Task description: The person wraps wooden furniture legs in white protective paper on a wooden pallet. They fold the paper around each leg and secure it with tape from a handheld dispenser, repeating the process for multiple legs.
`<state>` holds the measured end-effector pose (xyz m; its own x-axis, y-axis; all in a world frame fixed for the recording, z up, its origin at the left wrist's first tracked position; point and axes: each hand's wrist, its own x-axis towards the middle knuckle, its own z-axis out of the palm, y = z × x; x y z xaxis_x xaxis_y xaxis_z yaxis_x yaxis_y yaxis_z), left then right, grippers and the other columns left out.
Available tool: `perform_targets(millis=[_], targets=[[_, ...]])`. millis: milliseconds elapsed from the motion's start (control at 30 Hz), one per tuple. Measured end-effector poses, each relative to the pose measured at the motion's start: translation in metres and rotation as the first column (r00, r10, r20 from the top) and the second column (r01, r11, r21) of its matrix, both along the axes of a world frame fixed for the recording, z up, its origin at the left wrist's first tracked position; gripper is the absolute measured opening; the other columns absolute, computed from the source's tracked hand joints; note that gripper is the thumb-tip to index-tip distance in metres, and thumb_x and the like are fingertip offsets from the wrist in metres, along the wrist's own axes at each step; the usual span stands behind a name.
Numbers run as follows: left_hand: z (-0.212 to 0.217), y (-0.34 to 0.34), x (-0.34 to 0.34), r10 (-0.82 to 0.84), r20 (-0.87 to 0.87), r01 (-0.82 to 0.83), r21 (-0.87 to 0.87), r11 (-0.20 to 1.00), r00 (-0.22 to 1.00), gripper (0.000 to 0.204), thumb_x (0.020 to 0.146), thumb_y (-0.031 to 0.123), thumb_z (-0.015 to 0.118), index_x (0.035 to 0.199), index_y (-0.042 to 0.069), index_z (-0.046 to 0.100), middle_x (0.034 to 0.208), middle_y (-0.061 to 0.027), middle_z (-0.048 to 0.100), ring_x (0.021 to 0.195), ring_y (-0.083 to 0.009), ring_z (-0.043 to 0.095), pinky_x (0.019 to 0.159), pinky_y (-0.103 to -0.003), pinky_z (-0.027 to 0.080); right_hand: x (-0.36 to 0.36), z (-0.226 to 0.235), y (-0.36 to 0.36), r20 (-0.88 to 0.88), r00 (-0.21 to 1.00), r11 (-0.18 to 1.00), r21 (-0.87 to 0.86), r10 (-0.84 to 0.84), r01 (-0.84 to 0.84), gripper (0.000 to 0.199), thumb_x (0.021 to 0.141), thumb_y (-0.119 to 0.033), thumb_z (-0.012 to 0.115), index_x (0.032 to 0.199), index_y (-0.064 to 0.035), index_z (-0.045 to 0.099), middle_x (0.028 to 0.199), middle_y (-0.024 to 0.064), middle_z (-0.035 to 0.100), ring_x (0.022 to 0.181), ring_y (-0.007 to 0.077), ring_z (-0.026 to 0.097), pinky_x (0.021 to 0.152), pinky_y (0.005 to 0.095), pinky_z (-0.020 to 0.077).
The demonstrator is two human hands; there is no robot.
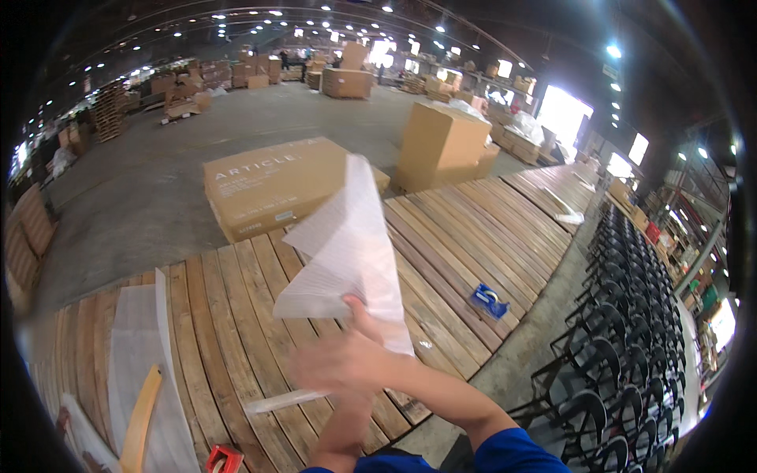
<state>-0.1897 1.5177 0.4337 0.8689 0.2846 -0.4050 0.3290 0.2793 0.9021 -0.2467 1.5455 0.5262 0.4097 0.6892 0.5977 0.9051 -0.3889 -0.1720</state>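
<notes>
A thin white foam sheet (367,236), folded to a point at its top, stands up in front of me over the slatted wooden table. My left hand (365,317) grips its lower part, the thumb lying across the foam. My right forearm crosses over the left one. Blurred by motion, my right hand (327,363) is just below the sheet, and its fingers cannot be made out. A narrow white strip (288,400) lies on the slats under my hands.
On the wooden table (441,236) are a blue tape dispenser (490,301), a red one (225,459), a curved wooden piece (142,418) and another foam sheet (142,339). Large cartons (276,181) stand beyond. Rows of black chairs (623,331) line the right.
</notes>
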Motion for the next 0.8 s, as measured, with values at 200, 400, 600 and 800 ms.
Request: perform_targets(millis=[200,400,600,800], targets=[[-0.07,-0.014,-0.03,-0.055,0.294,0.179,-0.413,0.893,0.954,0.067,0.106,0.051,0.038,0.128,-0.01,0.056,0.13,-0.0169,0.06,0.125,-0.0258,0.052,0.107,-0.035,0.038,-0.003,0.001,-0.1,0.184,0.953,0.624,0.782,-0.24,0.006,0.025,0.095,-0.023,0.064,0.078,-0.0074,0.059,0.082,0.0113,0.071,0.075,0.023,0.068,0.068,0.0356,0.0541],[-0.092,-0.027,-0.084,-0.037,0.545,0.189,-0.226,0.956,0.838,0.043,0.108,0.028,0.046,0.13,-0.007,0.053,0.127,-0.0142,0.06,0.118,-0.0243,0.057,0.104,-0.037,0.043,0.103,-0.052,-0.147,-0.825,0.202,0.776,0.566,0.528,0.279,0.062,0.096,-0.051,0.061,0.132,-0.0008,0.057,0.119,0.0144,0.069,0.11,0.0206,0.062,0.093,0.0358,0.0503],[-0.071,-0.034,-0.091,0.288,0.471,0.148,-0.694,0.705,0.834,0.039,0.102,0.016,0.054,0.135,-0.004,0.05,0.131,-0.0127,0.057,0.121,-0.0242,0.058,0.104,-0.039,0.046,0.095,-0.043,-0.072,-0.773,-0.46,0.77,0.586,0.436,-0.254,0.051,0.097,-0.041,0.063,0.129,-0.0009,0.061,0.115,0.0092,0.071,0.108,0.0168,0.064,0.091,0.0341,0.0518],[-0.097,-0.03,-0.076,0.079,0.72,0.068,-0.174,0.982,0.689,0.053,0.1,0.021,0.057,0.145,-0.001,0.04,0.139,-0.0128,0.051,0.132,-0.027,0.048,0.111,-0.041,0.038,0.096,-0.025,-0.106,-0.846,0.073,0.844,0.515,0.529,-0.146,0.036,0.098,-0.027,0.066,0.122,0.0002,0.067,0.111,0.0067,0.072,0.1,0.014,0.066,0.087,0.0312,0.0525]])
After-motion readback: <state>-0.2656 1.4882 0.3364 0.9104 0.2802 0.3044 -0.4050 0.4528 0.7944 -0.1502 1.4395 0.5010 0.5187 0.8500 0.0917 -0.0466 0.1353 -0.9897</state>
